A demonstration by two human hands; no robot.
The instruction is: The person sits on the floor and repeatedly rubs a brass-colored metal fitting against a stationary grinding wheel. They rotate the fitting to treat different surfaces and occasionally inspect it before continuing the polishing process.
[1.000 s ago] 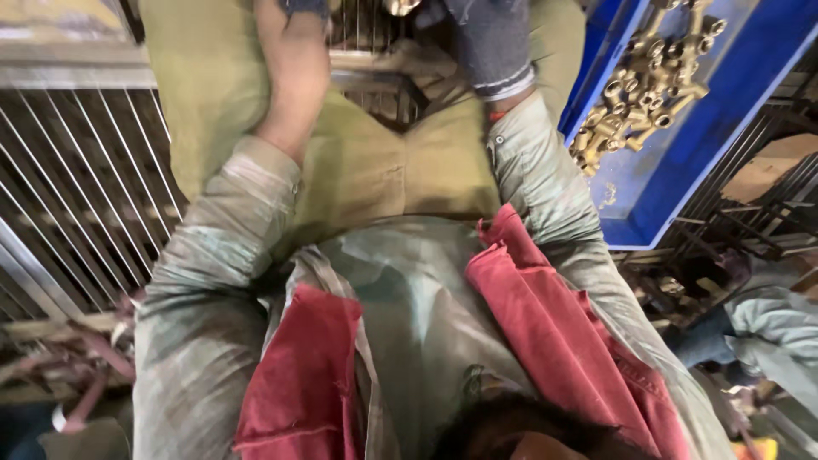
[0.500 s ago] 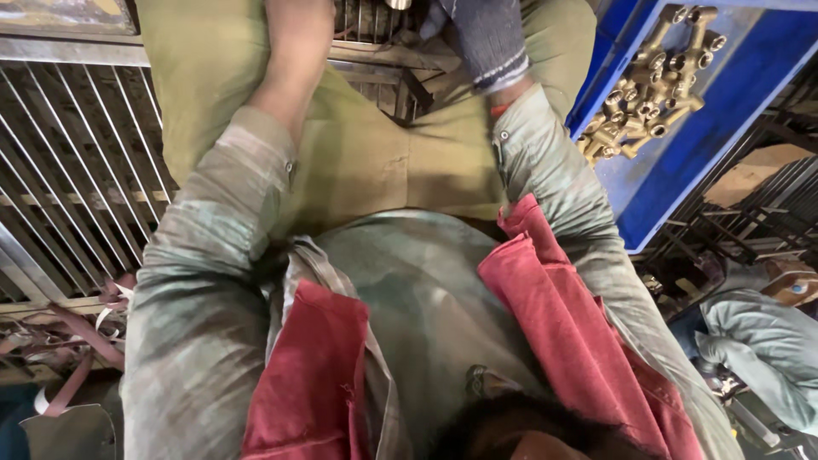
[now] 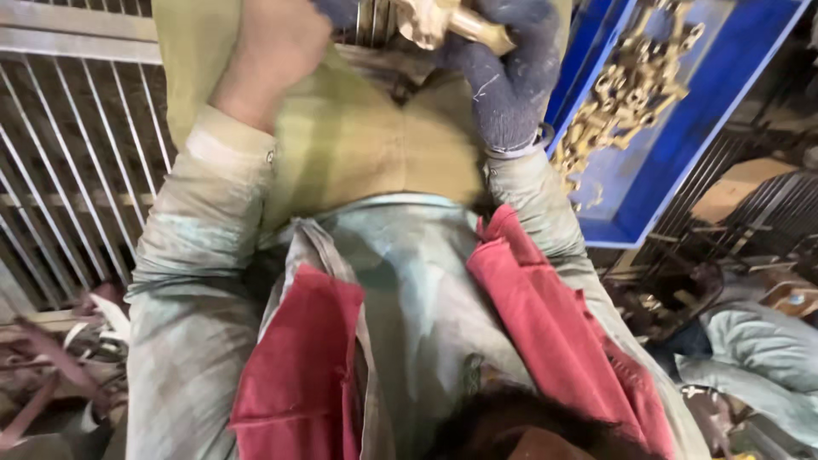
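At the top edge, gloved right hand (image 3: 511,77) is gripping a brass fitting (image 3: 443,21), bare left hand (image 3: 273,51) closing alongside — best steadied two-handed over the lap cloth (image 3: 366,145).

The left hand (image 3: 273,51) is bare; the right hand (image 3: 503,77) wears a dark blue knitted glove, fuzzy with lint, its cuff ending at the wrist. Both arms are in long sleeves (image 3: 200,281) of a pale grey-green shirt, smudged and streaked with grime, the left cuff buttoned. The same worn fabric covers the chest. Over it hangs an open red vest (image 3: 298,375), its two faded panels lying either side of the shirt front. Olive-khaki trousers (image 3: 366,145) show beyond the shirt hem.
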